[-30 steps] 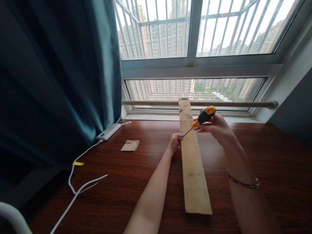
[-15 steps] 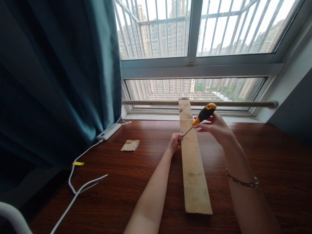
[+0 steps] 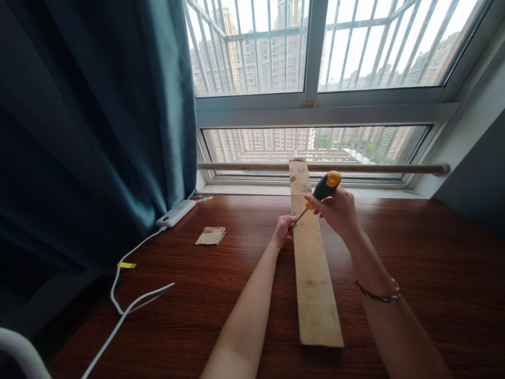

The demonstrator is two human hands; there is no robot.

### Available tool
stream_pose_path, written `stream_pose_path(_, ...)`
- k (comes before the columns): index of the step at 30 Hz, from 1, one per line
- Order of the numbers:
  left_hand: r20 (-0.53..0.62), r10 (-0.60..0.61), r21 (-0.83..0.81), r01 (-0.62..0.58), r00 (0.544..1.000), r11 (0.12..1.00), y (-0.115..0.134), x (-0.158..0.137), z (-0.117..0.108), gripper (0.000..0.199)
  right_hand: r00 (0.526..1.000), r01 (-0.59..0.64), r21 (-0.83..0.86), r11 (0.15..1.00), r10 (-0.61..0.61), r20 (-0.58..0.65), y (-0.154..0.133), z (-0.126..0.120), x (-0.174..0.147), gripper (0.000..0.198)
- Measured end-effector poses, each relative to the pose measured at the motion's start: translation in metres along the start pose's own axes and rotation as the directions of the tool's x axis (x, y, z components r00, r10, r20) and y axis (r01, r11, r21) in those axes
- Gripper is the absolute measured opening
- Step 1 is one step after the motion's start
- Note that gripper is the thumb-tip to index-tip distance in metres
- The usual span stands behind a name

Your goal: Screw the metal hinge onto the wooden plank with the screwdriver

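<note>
A long wooden board (image 3: 315, 273) lies lengthwise on the dark red-brown wooden surface, its far end reaching the metal rail. My left hand (image 3: 283, 229) is closed at the board's left edge, its fingers pinching a small metal piece (image 3: 294, 215) there, which looks like a hinge or bracket. The screwdriver (image 3: 325, 186), with its black and yellow handle, slants down to the left, and its tip meets that metal piece. Around the lower part of the handle, my right hand (image 3: 337, 209) is closed. The tip's exact contact is too small to make out.
Left of the board lie several small flat pieces (image 3: 211, 236) in a stack. Beyond them rests a white power bank (image 3: 175, 212) with a white cable (image 3: 118, 284) trailing forward. A blue curtain (image 3: 158, 105) hangs at left. A metal rail (image 3: 374, 168) crosses before the window.
My right hand has shifted left and turned, closing more around the screwdriver's handle, which has tipped slightly leftward and lower. My left hand and the board stay in place.
</note>
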State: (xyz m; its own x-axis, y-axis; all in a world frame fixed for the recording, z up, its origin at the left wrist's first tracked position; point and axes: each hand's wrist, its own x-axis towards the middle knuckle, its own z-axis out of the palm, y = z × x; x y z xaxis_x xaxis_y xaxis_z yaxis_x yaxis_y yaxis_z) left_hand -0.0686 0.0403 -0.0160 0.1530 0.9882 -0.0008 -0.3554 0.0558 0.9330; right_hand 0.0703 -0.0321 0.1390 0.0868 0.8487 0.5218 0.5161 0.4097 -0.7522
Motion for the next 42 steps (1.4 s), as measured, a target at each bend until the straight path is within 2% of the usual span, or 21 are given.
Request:
stream_pose_path(6, 0.003, -0.002, -0.009, 0.002, 1.0, 1.0, -0.002, 0.0, -0.002, 0.03, 0.999, 0.036, -0.019, 0.999, -0.037, -0.008, -0.006, 0.001, -0.001, 0.04)
stream_pose_path(9, 0.004, -0.029, -0.023, 0.029, 1.0, 0.999, -0.001, -0.001, -0.002, 0.029, 1.0, -0.008, 0.027, 1.0, 0.008, -0.008, -0.006, 0.003, -0.001, 0.043)
stream_pose_path(11, 0.002, -0.056, -0.03, 0.056, 0.998, 0.998, 0.0, -0.001, -0.001, 0.029, 0.997, -0.072, 0.114, 0.991, 0.067, 0.046, -0.006, 0.001, -0.001, 0.044)
stream_pose_path(14, 0.011, -0.05, -0.036, 0.05, 0.999, 0.998, 0.001, -0.002, -0.001, 0.028, 0.971, -0.18, 0.285, 0.941, 0.124, 0.204, -0.008, -0.006, -0.001, 0.048)
stream_pose_path(18, 0.039, -0.006, -0.026, 0.007, 0.999, 1.0, 0.001, -0.003, -0.001, 0.028, 0.929, -0.248, 0.452, 0.857, 0.077, 0.362, -0.014, -0.014, -0.001, 0.052)
stream_pose_path(20, 0.043, -0.027, -0.029, 0.028, 0.999, 0.999, 0.0, -0.002, -0.001, 0.028, 0.94, -0.223, 0.442, 0.869, 0.072, 0.332, -0.014, -0.013, -0.001, 0.05)
stream_pose_path(21, 0.04, -0.04, -0.033, 0.041, 0.998, 0.999, 0.0, -0.002, -0.001, 0.029, 0.96, -0.185, 0.395, 0.9, 0.08, 0.268, -0.012, -0.01, -0.001, 0.049)
stream_pose_path(23, 0.029, -0.051, -0.044, 0.052, 0.998, 0.998, -0.001, -0.001, -0.002, 0.029, 0.996, -0.079, 0.205, 0.975, 0.07, 0.053, -0.007, -0.003, 0.0, 0.046)
stream_pose_path(25, 0.021, -0.04, -0.048, 0.041, 0.999, 0.998, -0.003, 0.0, -0.003, 0.03, 0.986, -0.01, -0.025, 1.0, 0.006, -0.164, 0.0, 0.005, 0.002, 0.042)
stream_pose_path(27, 0.019, -0.027, -0.039, 0.028, 0.999, 0.999, -0.004, 0.001, -0.004, 0.03, 0.965, -0.015, -0.131, 0.991, -0.019, -0.261, 0.006, 0.01, 0.004, 0.041)
stream_pose_path(29, 0.028, -0.012, -0.027, 0.013, 1.0, 1.0, -0.006, 0.002, -0.005, 0.029, 0.974, -0.069, -0.052, 0.996, 0.056, -0.222, 0.008, 0.01, 0.005, 0.041)
stream_pose_path(32, 0.047, 0.01, -0.026, -0.008, 0.999, 1.0, -0.005, 0.002, -0.006, 0.028, 0.98, -0.194, 0.243, 0.95, 0.2, -0.002, 0.002, 0.0, 0.004, 0.049)
stream_pose_path(35, 0.046, 0.011, -0.028, -0.01, 0.999, 1.0, -0.004, 0.002, -0.004, 0.028, 0.953, -0.294, 0.458, 0.839, 0.218, 0.212, -0.008, -0.014, 0.002, 0.057)
stream_pose_path(37, 0.039, 0.011, -0.034, -0.01, 0.999, 0.999, -0.003, 0.001, -0.004, 0.029, 0.939, -0.323, 0.497, 0.805, 0.208, 0.273, -0.013, -0.019, 0.001, 0.055)
stream_pose_path(39, 0.038, 0.008, -0.04, -0.006, 0.999, 0.999, -0.002, 0.001, -0.003, 0.029, 0.948, -0.301, 0.462, 0.835, 0.208, 0.241, -0.012, -0.018, 0.001, 0.049)
stream_pose_path(42, 0.042, 0.001, -0.04, 0.001, 0.999, 0.999, -0.003, 0.0, -0.003, 0.028, 0.983, -0.175, 0.228, 0.958, 0.184, -0.019, -0.003, -0.007, 0.003, 0.043)
